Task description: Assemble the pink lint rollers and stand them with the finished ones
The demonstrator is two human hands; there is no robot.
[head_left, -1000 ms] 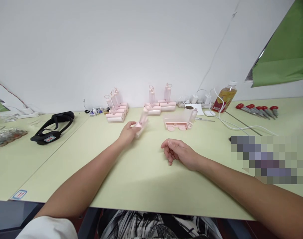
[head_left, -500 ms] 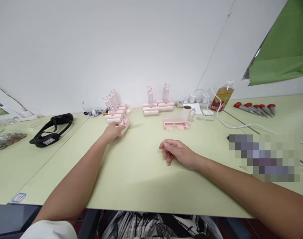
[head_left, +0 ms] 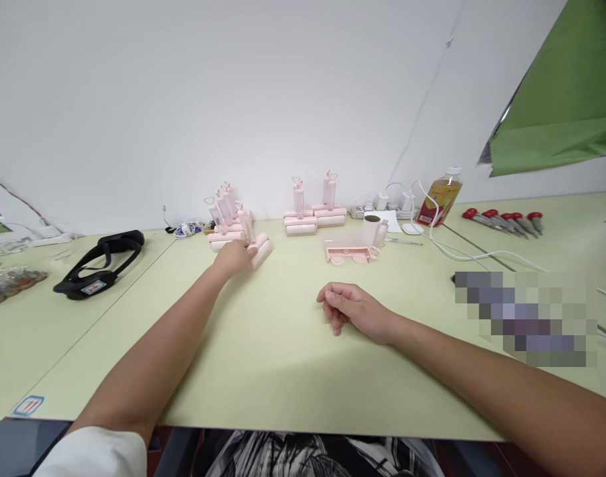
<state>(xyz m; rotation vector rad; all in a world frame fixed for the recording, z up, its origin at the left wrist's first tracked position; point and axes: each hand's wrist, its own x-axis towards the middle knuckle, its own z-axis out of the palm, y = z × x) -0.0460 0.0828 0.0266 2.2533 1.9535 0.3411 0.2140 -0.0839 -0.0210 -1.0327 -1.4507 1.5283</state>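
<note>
Pink plastic roller point(head_left: 256, 248) pinned under the left hand point(head_left: 235, 255), fingers closed over its near end, body down on the worktop point(head_left: 283, 344) and handle sticking up past the fingertips. Long axis angled away and to the right, far end pointing toward the back wall. Touching or just beside the left-hand stack of pink rollers point(head_left: 226, 228) (hard to tell which, at this range). Second stack point(head_left: 307, 215) well to the right, and a pink cart-shaped piece point(head_left: 353, 248) further right again. Right hand point(head_left: 350, 308) resting loosely curled, holding nothing, well apart from the roller, so left clearly nearer. Pale green worktop, white wall behind, black headset point(head_left: 101, 262) off to the left, bottle point(head_left: 439, 195) and red-handled screwdrivers point(head_left: 502, 222) far right.
</note>
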